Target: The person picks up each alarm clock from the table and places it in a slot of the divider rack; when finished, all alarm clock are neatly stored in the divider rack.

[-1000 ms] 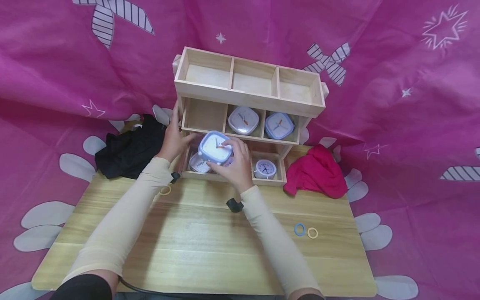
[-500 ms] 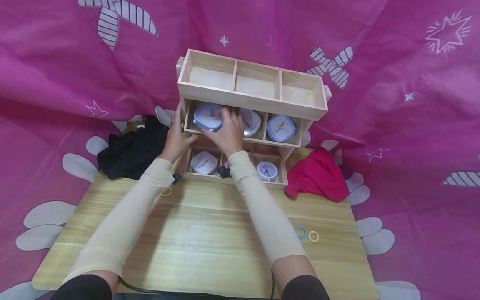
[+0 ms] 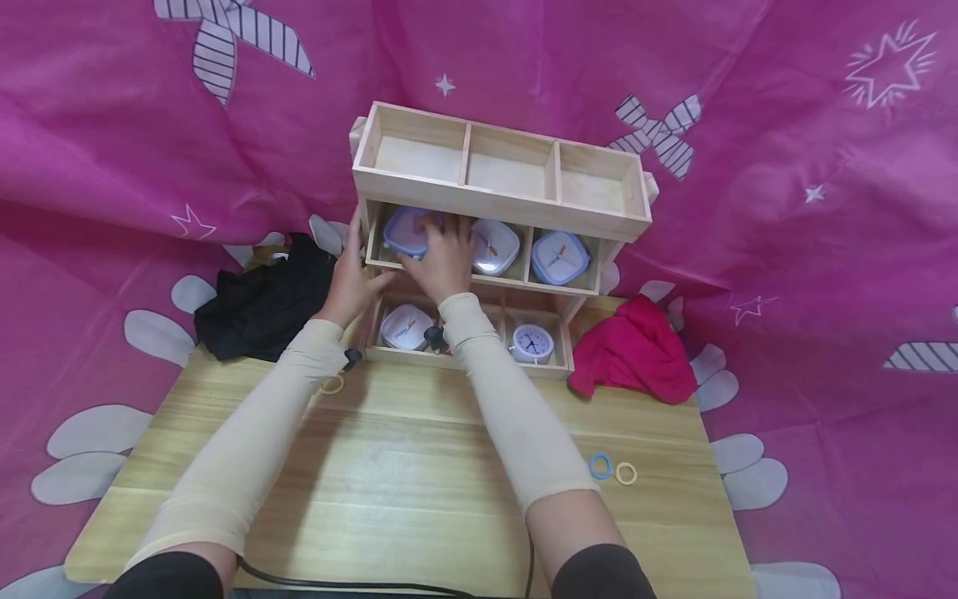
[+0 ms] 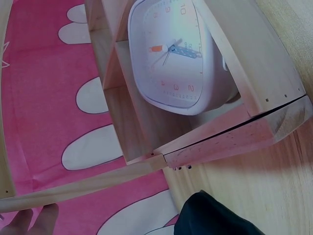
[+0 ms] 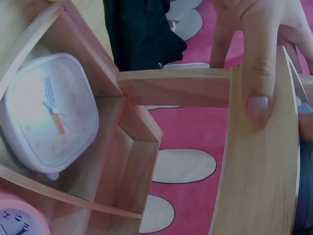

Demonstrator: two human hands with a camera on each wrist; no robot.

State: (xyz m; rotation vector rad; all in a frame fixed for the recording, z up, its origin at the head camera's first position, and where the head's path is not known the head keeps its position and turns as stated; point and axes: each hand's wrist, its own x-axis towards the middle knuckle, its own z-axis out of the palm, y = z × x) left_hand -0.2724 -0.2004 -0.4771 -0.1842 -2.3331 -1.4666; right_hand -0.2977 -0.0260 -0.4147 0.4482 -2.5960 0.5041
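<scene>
My right hand (image 3: 447, 262) reaches into the left compartment of the middle tier of a wooden three-tier shelf (image 3: 500, 194). It holds a blue-rimmed alarm clock (image 3: 405, 230) there, fingers over the face and thumb at the lower front. The shelf's left side is gripped by my left hand (image 3: 350, 279); in the right wrist view its thumb (image 5: 259, 105) lies on the front board. To the right in the same tier sit a white clock (image 3: 495, 246) and another blue-rimmed clock (image 3: 560, 257).
The bottom tier holds a white square clock (image 3: 407, 326), a pink clock (image 5: 19, 220) and a round white clock (image 3: 532, 343). Black cloth (image 3: 262, 299) lies left of the shelf, red cloth (image 3: 636, 353) right. Blue (image 3: 600, 455) and yellow rings (image 3: 626, 463) lie on the table.
My right hand has carried the blue-rimmed clock up from in front of the bottom tier into the middle tier's left compartment. The left hand has stayed on the shelf's side.
</scene>
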